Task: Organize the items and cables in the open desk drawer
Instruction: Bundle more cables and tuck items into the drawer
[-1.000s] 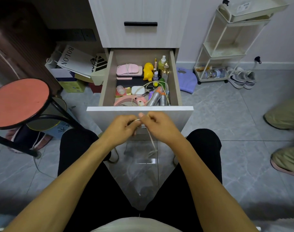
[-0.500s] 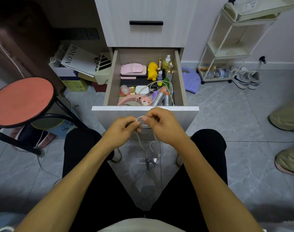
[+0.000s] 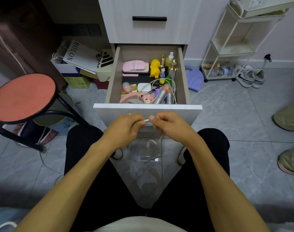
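My left hand (image 3: 126,127) and my right hand (image 3: 169,124) meet just in front of the open drawer (image 3: 147,106) and pinch a thin white cable (image 3: 146,120) between their fingertips. Its loose end (image 3: 152,142) hangs in a small loop below my right hand, above the floor. Inside the drawer lie a pink case (image 3: 136,66), a yellow duck toy (image 3: 155,68), small bottles (image 3: 169,61), a cream cable loop (image 3: 155,88), silver spray cans (image 3: 164,97) and a pink tape roll (image 3: 128,98).
A red-topped stool (image 3: 22,96) stands at the left. Bags and boxes (image 3: 82,64) sit beside the cabinet. A white rolling cart (image 3: 235,44) and sneakers (image 3: 250,77) are at the right. Another person's shoes (image 3: 290,161) show at the right edge. The upper drawer (image 3: 149,19) is shut.
The hanging part of the white cable has grown shorter, drawn up into my hands. Both hands stay together in front of the drawer, and the view has shifted slightly.
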`<state>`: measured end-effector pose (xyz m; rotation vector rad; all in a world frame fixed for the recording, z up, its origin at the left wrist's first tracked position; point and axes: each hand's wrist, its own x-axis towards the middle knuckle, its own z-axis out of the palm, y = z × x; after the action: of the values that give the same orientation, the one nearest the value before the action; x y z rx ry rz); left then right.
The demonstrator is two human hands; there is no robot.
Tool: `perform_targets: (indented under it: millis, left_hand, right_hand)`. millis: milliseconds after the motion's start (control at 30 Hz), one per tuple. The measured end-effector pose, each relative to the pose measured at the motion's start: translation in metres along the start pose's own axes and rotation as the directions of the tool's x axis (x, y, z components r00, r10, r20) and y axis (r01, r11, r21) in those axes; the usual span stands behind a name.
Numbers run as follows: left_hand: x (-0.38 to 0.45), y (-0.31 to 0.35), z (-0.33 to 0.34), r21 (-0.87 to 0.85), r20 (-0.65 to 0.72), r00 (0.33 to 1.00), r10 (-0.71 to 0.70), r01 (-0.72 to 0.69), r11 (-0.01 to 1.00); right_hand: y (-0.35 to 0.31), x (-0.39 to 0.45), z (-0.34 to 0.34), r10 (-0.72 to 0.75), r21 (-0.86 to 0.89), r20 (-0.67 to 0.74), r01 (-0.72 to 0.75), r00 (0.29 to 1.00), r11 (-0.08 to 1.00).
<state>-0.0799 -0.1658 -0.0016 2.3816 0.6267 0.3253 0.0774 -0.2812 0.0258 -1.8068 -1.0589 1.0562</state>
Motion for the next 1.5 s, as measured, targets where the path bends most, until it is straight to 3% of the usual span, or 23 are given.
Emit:
perform_targets:
  millis: [100,200,300,400,500,600,700,767,833,967,1133,1200,1267,1400,1500]
  left_hand:
    - [0.002,-0.001,-0.001,-0.112,0.022,0.999,-0.044,0.046,0.993]
    - [0.005,-0.027,0.006,-0.087,0.110,0.979,-0.172,0.182,0.979]
    - [0.002,-0.039,0.009,0.025,0.121,0.970,-0.209,0.207,0.978]
    - [0.003,-0.026,0.006,0.111,0.064,0.991,-0.120,0.113,0.987]
    - [0.008,-0.008,0.002,-0.015,0.044,0.999,-0.017,0.018,1.000]
    - [0.009,-0.010,0.003,-0.163,0.079,0.996,-0.044,0.056,0.985]
    - [0.008,-0.030,0.009,-0.145,0.147,0.977,-0.153,0.174,0.974]
    - [0.010,-0.036,0.009,-0.127,0.136,0.973,-0.184,0.201,0.971]
    - [0.017,-0.026,0.006,-0.082,0.096,0.987,-0.129,0.137,0.987]
    - [0.030,-0.001,0.005,-0.025,0.043,0.996,0.077,-0.076,0.997]
    - [0.029,-0.021,0.009,-0.108,0.028,1.000,0.014,-0.011,0.994]
    - [0.028,-0.036,0.013,-0.144,0.065,0.989,-0.129,0.137,0.980]
    - [0.026,-0.047,0.016,-0.175,0.078,0.971,-0.226,0.236,0.956]
    - [0.029,-0.035,0.020,-0.060,0.125,0.981,-0.147,0.155,0.986]
    - [0.033,-0.017,0.022,-0.003,0.160,0.985,-0.057,0.058,0.998]
  right_hand:
    - [-0.007,-0.003,-0.003,-0.136,0.117,-0.082,0.145,0.987,0.982]
    - [-0.001,0.005,-0.006,-0.058,0.258,-0.211,0.112,0.976,0.960]
    - [0.014,0.011,-0.004,0.036,0.054,-0.213,-0.025,0.976,0.998]
    - [0.017,0.011,0.003,-0.004,-0.173,-0.107,-0.015,0.994,0.985]
    - [0.007,0.007,0.014,-0.129,-0.179,-0.038,0.120,0.991,0.977]
    - [0.001,0.002,0.014,-0.267,-0.086,-0.188,0.255,0.945,0.963]
    - [0.004,0.004,0.003,-0.179,0.045,-0.338,0.206,0.924,0.977]
    - [0.013,0.009,0.000,-0.065,-0.002,-0.333,0.069,0.941,0.998]
    - [0.022,0.011,-0.002,-0.003,-0.107,-0.273,-0.027,0.962,0.994]
    - [0.015,0.009,0.006,-0.059,-0.064,-0.147,0.050,0.987,0.997]
    - [0.003,0.010,0.007,-0.188,0.061,-0.222,0.206,0.957,0.977]
    - [0.006,0.011,0.003,-0.126,0.161,-0.299,0.180,0.946,0.970]
    - [0.015,0.012,0.005,-0.030,0.156,-0.318,0.084,0.947,0.984]
    - [0.038,0.015,0.011,0.163,0.145,-0.307,-0.124,0.937,0.982]
    - [0.032,0.013,0.012,0.043,0.010,-0.322,-0.043,0.946,0.999]
